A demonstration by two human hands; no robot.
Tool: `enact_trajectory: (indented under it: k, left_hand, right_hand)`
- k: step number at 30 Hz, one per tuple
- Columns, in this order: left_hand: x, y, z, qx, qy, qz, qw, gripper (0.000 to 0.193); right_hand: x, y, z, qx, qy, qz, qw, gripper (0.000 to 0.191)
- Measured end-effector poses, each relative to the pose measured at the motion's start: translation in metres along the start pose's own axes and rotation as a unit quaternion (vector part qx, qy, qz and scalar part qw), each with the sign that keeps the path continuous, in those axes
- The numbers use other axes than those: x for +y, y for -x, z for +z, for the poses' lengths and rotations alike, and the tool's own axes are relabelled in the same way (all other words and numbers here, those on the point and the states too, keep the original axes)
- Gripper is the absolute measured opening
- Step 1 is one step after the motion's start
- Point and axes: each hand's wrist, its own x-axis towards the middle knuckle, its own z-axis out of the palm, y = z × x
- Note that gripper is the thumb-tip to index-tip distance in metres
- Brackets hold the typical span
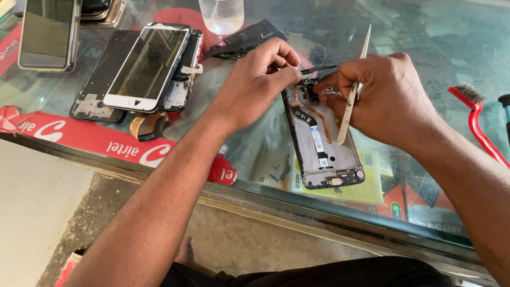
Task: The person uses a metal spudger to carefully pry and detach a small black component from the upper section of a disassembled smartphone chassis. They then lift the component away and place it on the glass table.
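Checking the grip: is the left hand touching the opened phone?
Touching. The head view shows the left hand's fingertips pressed on the top edge of the opened phone, with no gap.

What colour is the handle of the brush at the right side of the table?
Red: the brush handle shows best in the head view, beside the right hand.

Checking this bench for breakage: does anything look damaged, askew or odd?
The opened phone frame lies bare, back off, under both hands. At upper left, a white-fronted screen sits askew atop stripped phone parts, a loose ribbon cable sticking out below.
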Motion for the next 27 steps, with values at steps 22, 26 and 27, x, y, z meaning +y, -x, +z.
enact_trajectory:
  k: [22, 26, 27]
  left_hand:
    - [0.001, 0.0015, -0.0026, -0.001, -0.004, -0.011, 1.0, 0.026]
    - [0.0002, 0.0011, -0.0019, -0.001, 0.002, -0.005, 1.0, 0.025]
    - [0.0, 0.0015, -0.0021, 0.0, 0.005, -0.007, 1.0, 0.025]
  right_hand:
    - [0.0043, 0.0004, -0.0012, 0.015, -0.058, -0.005, 0.998, 0.034]
    - [0.0045, 0.0006, -0.0029, 0.014, -0.049, 0.002, 0.999, 0.035]
    - [0.0046, 0.0006, -0.0031, 0.012, -0.045, 0.006, 0.999, 0.035]
